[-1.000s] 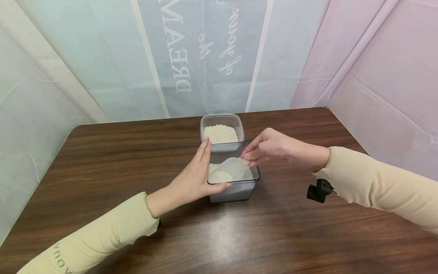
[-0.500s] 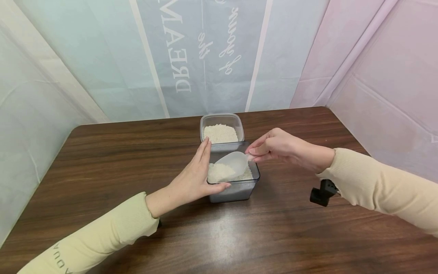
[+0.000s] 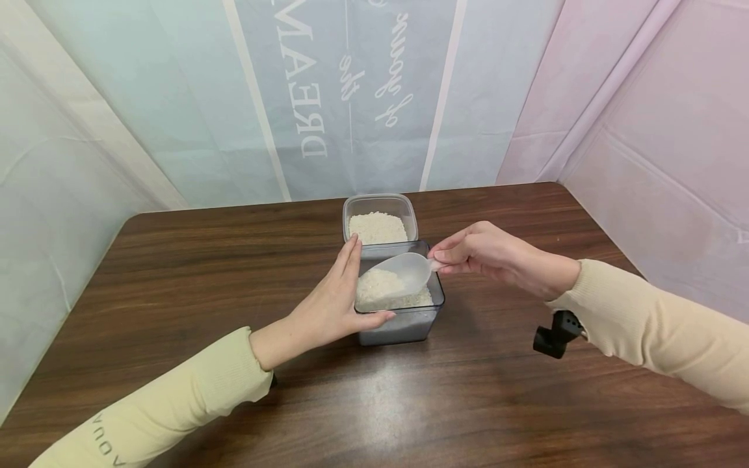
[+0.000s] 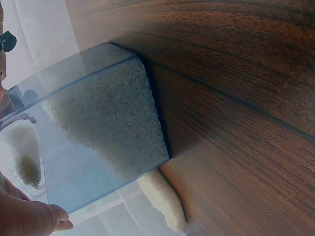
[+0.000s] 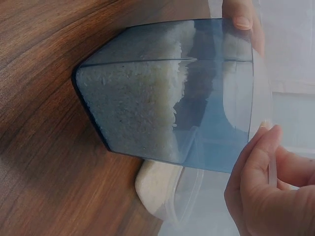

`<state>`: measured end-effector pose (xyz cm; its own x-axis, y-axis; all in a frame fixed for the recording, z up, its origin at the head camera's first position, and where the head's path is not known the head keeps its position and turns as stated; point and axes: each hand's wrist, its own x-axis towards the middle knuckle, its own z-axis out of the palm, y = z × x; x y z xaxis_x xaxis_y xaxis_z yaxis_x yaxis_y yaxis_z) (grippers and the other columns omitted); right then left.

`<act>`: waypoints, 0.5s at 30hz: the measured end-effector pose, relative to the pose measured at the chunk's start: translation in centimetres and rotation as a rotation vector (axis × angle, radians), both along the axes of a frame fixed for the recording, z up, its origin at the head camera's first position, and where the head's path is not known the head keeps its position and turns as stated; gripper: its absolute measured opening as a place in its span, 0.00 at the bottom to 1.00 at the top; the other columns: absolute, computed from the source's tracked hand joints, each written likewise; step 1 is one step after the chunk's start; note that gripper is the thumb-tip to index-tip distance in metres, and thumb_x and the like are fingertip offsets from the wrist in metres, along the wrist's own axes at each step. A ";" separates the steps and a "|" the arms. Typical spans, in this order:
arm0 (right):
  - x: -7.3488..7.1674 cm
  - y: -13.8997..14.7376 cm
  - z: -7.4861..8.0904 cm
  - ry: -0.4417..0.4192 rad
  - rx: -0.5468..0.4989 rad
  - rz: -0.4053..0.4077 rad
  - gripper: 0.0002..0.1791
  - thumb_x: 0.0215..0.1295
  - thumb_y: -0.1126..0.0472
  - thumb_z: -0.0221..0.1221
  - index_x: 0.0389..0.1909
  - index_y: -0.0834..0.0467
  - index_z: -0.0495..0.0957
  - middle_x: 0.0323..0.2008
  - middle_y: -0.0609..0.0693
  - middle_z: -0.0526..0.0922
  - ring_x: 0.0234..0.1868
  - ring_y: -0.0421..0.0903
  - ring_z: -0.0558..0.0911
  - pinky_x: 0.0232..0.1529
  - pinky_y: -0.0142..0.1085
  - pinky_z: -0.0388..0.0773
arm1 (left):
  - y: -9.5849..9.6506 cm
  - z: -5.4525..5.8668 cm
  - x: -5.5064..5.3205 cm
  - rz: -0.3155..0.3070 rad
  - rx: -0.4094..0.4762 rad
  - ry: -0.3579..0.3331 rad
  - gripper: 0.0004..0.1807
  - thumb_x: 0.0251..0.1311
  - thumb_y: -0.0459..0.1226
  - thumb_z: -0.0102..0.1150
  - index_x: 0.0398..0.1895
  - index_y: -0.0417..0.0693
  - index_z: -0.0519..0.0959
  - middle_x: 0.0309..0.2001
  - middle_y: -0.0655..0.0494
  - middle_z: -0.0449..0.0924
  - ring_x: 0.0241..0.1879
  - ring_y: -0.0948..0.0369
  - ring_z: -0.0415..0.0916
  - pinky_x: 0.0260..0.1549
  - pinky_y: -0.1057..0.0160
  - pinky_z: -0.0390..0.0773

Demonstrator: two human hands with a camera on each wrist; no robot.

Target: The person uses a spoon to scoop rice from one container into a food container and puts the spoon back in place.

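A translucent white scoop carries a heap of rice, and my right hand pinches its handle between thumb and fingers. The scoop is inside the mouth of a clear grey-blue container, above the rice in it. My left hand rests on that container, with straight fingers along its left side and the thumb across the front rim. In the left wrist view, rice shows sloping through the container wall. Through the wall in the right wrist view, the scoop shows near the top.
Right behind the container stands a smaller clear plastic tub with white grains in it. Both are on a dark wooden table. Fabric sheets hang behind the table and along both sides.
My right hand has drawn the scoop up and to the right, and its bowl, loaded with rice, shows more fully. The left hand and the container have stayed in place.
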<state>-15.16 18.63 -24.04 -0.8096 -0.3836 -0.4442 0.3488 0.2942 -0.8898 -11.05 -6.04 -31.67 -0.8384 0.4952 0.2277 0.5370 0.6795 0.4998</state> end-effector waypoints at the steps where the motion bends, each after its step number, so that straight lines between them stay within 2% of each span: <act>1: 0.0 0.1 0.0 0.006 0.010 0.003 0.18 0.60 0.73 0.51 0.50 0.79 0.68 0.37 0.54 0.81 0.35 0.39 0.81 0.44 0.32 0.77 | 0.0 0.0 0.0 0.000 0.001 0.000 0.61 0.45 0.61 0.60 0.69 0.31 0.41 0.71 0.42 0.35 0.69 0.54 0.42 0.62 0.58 0.56; 4: 0.0 0.3 0.1 0.016 0.010 -0.007 0.18 0.59 0.74 0.51 0.50 0.79 0.69 0.37 0.55 0.81 0.35 0.39 0.81 0.45 0.34 0.76 | 0.0 0.0 0.0 -0.001 0.001 0.006 0.61 0.45 0.61 0.60 0.69 0.31 0.41 0.71 0.41 0.35 0.69 0.54 0.41 0.62 0.58 0.56; 8: -0.1 0.5 0.2 0.005 -0.024 -0.039 0.20 0.57 0.75 0.54 0.50 0.82 0.66 0.32 0.53 0.81 0.31 0.40 0.81 0.43 0.32 0.77 | 0.0 -0.1 -0.1 0.000 0.003 0.011 0.61 0.45 0.60 0.61 0.69 0.31 0.41 0.71 0.41 0.36 0.69 0.55 0.40 0.62 0.58 0.56; 15: -0.2 1.1 0.3 -0.016 -0.051 -0.059 0.21 0.57 0.75 0.54 0.50 0.82 0.65 0.30 0.53 0.82 0.31 0.41 0.81 0.40 0.30 0.78 | 0.0 -0.1 0.0 0.006 0.010 0.003 0.60 0.45 0.60 0.60 0.69 0.32 0.41 0.71 0.42 0.36 0.69 0.54 0.41 0.62 0.57 0.57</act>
<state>-15.38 19.72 -23.71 -0.8244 -0.3576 -0.4388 0.3789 0.2272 -0.8971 -11.07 -6.01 -31.76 -0.8405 0.4880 0.2353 0.5347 0.6774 0.5052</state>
